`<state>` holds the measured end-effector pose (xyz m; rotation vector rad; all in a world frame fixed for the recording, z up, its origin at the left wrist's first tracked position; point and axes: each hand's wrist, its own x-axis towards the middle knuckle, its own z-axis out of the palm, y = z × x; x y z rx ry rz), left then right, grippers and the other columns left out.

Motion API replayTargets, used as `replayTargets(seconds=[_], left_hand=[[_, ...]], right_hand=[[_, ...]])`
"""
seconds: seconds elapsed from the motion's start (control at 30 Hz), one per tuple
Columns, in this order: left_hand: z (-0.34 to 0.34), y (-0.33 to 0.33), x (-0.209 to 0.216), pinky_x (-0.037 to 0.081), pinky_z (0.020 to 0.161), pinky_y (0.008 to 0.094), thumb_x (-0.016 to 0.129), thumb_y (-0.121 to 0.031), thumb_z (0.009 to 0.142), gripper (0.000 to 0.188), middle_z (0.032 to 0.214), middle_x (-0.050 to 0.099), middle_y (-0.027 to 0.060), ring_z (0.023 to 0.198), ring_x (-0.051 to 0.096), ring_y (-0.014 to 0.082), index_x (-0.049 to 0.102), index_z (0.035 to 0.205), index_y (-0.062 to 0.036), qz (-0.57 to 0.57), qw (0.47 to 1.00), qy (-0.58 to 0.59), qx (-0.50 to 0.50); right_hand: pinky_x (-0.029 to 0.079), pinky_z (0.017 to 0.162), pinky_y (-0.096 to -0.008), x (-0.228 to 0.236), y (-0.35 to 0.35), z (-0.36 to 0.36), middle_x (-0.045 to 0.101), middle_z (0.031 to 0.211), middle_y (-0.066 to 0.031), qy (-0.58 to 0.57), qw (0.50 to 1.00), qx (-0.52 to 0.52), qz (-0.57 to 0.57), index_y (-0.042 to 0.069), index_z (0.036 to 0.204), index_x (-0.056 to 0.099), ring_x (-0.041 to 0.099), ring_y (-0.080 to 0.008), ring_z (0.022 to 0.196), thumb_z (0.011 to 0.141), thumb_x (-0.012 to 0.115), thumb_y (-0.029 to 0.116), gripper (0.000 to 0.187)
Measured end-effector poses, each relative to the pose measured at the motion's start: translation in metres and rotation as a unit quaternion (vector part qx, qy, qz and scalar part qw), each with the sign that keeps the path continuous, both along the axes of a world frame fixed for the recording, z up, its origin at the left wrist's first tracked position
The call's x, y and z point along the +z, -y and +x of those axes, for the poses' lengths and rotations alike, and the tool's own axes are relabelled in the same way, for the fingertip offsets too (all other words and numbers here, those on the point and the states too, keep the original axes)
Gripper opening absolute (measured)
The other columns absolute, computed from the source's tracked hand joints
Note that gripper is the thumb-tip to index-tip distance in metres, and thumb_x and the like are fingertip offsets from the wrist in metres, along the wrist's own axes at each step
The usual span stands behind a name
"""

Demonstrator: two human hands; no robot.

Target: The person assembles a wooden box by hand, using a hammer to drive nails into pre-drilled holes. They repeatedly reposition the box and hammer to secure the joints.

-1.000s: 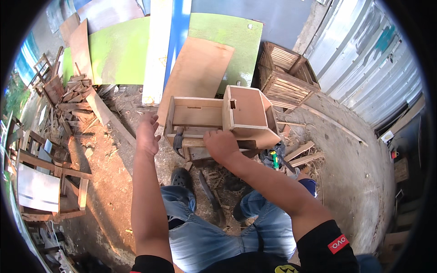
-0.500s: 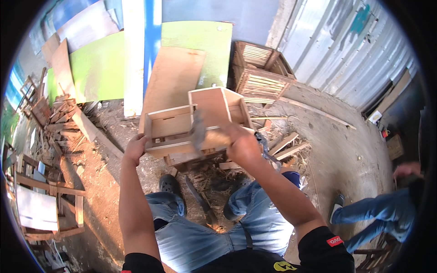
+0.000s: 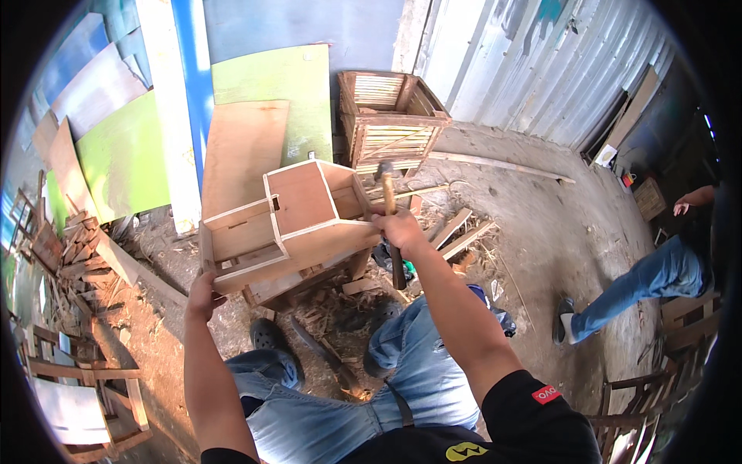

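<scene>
A light plywood box [image 3: 328,241] with open compartments and a raised, sloped-sided middle section rests on a low wooden stand [image 3: 287,286] before me. My left hand [image 3: 202,297] is closed on its near left corner. In my right hand [image 3: 400,229] is a hammer [image 3: 389,195], its metal head up and its dark handle end pointing down. The fingers of that hand also meet the box's right corner; whether they pinch it I cannot tell. Between my feet a long dark blade with a wooden handle [image 3: 344,373] lies on the ground.
Behind the box, a plywood sheet [image 3: 241,147] and green panels [image 3: 309,93] lean on the wall. A slatted wooden crate [image 3: 396,143] stands beyond. Scrap wood [image 3: 464,230] litters the ground at right; more scrap [image 3: 81,255] is piled left. Another person's leg [image 3: 630,290] is at far right.
The hammer has gone from a blurred position over the box to upright beside its right end. My right hand now meets the box's corner. The whole view has shifted to the right.
</scene>
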<state>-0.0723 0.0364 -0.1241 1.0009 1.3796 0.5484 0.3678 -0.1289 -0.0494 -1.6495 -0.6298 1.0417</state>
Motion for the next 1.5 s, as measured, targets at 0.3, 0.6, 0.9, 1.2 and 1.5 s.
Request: replayTargets(seconds=[0.3, 0.6, 0.9, 1.2, 1.5], left_hand=[[0.021, 0.026, 0.069, 0.052, 0.053, 0.0301, 0.047, -0.053, 0.094, 0.057, 0.092, 0.066, 0.0117, 0.063, 0.065, 0.0214, 0.064, 0.112, -0.0013, 0.097, 0.99, -0.084, -0.054], [0.032, 0.039, 0.098, 0.043, 0.052, 0.0268, 0.038, -0.077, 0.092, 0.085, 0.096, 0.065, 0.0095, 0.064, 0.061, 0.0172, 0.064, 0.118, -0.0007, 0.138, 0.979, -0.142, -0.048], [0.036, 0.04, 0.098, 0.04, 0.061, 0.0275, 0.03, -0.081, 0.092, 0.088, 0.09, 0.065, 0.0066, 0.072, 0.057, 0.0137, 0.066, 0.114, -0.0031, 0.153, 0.981, -0.114, -0.033], [0.033, 0.038, 0.096, 0.04, 0.061, 0.0275, 0.024, -0.083, 0.091, 0.092, 0.088, 0.064, 0.006, 0.072, 0.055, 0.014, 0.067, 0.111, -0.003, 0.131, 0.986, -0.099, -0.027], [0.061, 0.035, 0.082, 0.053, 0.075, 0.0293, 0.07, -0.037, 0.095, 0.065, 0.116, 0.062, 0.0128, 0.097, 0.062, 0.0158, 0.037, 0.14, -0.0055, 0.299, 0.953, 0.043, 0.031]], right_hand=[[0.047, 0.091, -0.0316, 0.03, -0.005, 0.008, 0.069, 0.104, -0.0106, 0.053, 0.991, -0.074, 0.099, -0.003, 0.12, 0.068, 0.062, -0.0189, 0.096, 0.089, 0.069, 0.014, 0.035], [0.044, 0.093, -0.029, 0.034, -0.007, 0.014, 0.067, 0.107, -0.0072, 0.016, 0.989, -0.094, 0.116, -0.001, 0.124, 0.065, 0.06, -0.0157, 0.099, 0.089, 0.067, 0.009, 0.037], [0.045, 0.089, -0.0288, 0.028, -0.009, 0.019, 0.066, 0.106, -0.0059, 0.051, 0.989, -0.094, 0.106, -0.001, 0.13, 0.063, 0.06, -0.0161, 0.095, 0.083, 0.067, 0.009, 0.048], [0.045, 0.084, -0.0292, 0.03, -0.009, 0.017, 0.065, 0.105, -0.0056, 0.064, 0.988, -0.1, 0.098, -0.001, 0.13, 0.063, 0.058, -0.0157, 0.092, 0.083, 0.065, 0.01, 0.049], [0.045, 0.081, -0.0277, 0.032, -0.011, 0.013, 0.065, 0.104, -0.0067, 0.078, 0.987, -0.093, 0.107, -0.003, 0.132, 0.06, 0.058, -0.0147, 0.089, 0.084, 0.065, 0.011, 0.05]])
